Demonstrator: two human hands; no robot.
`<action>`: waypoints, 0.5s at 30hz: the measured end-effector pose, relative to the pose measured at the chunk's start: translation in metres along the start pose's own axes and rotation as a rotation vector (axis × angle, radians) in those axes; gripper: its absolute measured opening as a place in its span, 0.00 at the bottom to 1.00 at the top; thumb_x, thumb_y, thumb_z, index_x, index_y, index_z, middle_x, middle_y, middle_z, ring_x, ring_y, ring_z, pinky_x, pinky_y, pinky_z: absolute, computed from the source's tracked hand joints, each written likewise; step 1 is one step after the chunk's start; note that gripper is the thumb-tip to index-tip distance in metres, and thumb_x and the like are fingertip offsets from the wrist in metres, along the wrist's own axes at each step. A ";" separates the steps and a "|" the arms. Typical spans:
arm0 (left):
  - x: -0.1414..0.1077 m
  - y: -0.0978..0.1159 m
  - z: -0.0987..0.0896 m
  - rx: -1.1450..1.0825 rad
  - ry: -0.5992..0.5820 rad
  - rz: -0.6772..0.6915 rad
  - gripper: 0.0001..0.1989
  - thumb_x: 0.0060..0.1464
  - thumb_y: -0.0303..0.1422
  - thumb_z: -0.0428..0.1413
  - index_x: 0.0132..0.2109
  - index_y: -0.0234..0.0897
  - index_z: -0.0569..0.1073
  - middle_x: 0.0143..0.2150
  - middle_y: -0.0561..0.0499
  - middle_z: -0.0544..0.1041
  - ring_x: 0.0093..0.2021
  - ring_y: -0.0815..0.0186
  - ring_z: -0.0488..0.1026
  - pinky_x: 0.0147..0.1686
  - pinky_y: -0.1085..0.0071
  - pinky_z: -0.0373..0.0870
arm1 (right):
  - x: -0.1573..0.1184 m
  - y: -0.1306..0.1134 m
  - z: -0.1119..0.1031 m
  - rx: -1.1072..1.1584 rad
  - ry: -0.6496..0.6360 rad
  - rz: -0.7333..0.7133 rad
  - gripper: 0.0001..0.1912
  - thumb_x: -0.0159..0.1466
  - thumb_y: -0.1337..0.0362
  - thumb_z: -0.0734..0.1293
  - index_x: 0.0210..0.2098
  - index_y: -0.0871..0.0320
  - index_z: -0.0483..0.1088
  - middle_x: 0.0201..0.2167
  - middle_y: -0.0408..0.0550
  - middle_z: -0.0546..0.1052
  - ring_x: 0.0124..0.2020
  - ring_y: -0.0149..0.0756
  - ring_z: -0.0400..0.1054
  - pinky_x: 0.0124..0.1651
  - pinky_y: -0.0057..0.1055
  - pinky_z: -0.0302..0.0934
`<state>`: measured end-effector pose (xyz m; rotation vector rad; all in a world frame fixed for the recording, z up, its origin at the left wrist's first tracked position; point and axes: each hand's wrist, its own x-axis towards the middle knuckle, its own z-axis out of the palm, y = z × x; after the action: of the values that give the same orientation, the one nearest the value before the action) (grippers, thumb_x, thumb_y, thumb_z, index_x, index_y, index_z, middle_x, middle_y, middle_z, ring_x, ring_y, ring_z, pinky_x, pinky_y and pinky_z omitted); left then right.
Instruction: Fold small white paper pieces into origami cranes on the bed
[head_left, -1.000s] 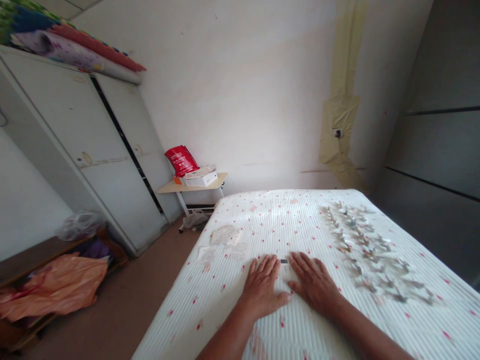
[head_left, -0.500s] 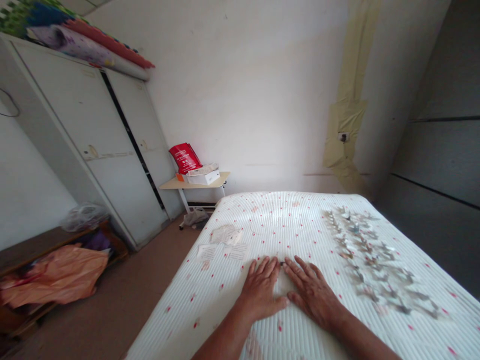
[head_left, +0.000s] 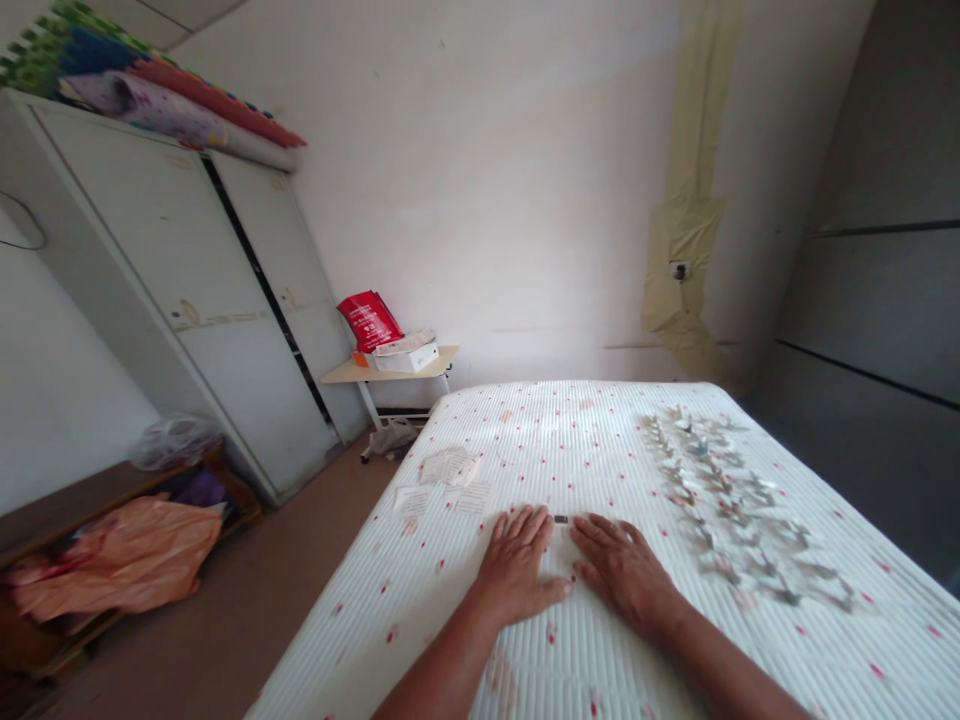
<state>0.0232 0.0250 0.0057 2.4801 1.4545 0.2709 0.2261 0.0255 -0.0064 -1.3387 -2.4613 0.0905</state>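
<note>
My left hand (head_left: 517, 565) and my right hand (head_left: 622, 572) lie flat, palms down, on a white ribbed mattress cover with red flecks (head_left: 540, 680). Their fingers are spread and hold nothing. A small dark rectangular piece (head_left: 560, 519) sits just beyond the gap between my fingertips, apparently not touched. To the right of my right hand, many small grey-brown folded pieces (head_left: 731, 500) lie in loose rows. Several white paper slips (head_left: 450, 467) lie beyond my left hand.
A white wardrobe (head_left: 187, 300) stands to the left, with bedding on top. Beyond the bed, a small table (head_left: 390, 370) holds a red bag and white box. An orange plastic bag (head_left: 112, 555) lies on a low bench. Walls border the bed's far and right sides.
The view has swayed slightly. Both hands stay flat on the cover, and nothing has been taken hold of.
</note>
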 end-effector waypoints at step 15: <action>0.012 -0.010 0.010 -0.111 0.327 -0.079 0.29 0.48 0.36 0.52 0.58 0.40 0.59 0.59 0.47 0.61 0.58 0.59 0.56 0.57 0.60 0.52 | 0.030 0.016 -0.001 0.108 0.068 0.302 0.24 0.56 0.58 0.61 0.51 0.57 0.64 0.52 0.52 0.66 0.51 0.44 0.58 0.48 0.38 0.55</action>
<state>0.0235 0.0387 -0.0061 2.3638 1.6034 0.7494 0.2247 0.0589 -0.0008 -1.6262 -2.1500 0.2424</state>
